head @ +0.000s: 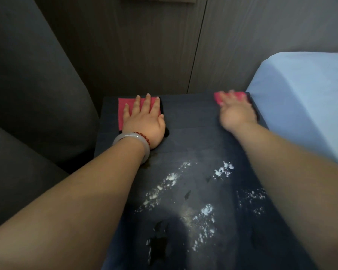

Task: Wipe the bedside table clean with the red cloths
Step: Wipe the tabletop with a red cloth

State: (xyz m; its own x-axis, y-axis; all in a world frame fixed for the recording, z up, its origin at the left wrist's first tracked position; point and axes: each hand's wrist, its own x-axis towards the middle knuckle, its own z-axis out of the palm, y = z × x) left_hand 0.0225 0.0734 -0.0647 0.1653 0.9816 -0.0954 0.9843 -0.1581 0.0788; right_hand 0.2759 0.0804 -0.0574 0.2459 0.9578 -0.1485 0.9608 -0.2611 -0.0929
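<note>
A: Head view, item one?
B: Bedside table (193, 137), dark top; white powder (205, 210) in streaks and wet patches on the near half.
A: Cloths?
B: Two red. Left cloth (125, 106) at the far left corner, left hand (144, 121) flat on it, fingers spread. Right cloth (239, 95) at the far right corner under the right hand (235, 114); blurred, finger state cannot be told.
A: Surroundings?
B: Bed (304, 98) right, dark chair (27, 94) left.

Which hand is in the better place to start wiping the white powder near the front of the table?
Probably the left hand. It lies flat and steady on its red cloth, straight behind a powder streak. The right hand is blurred, at the table's far right corner.
</note>
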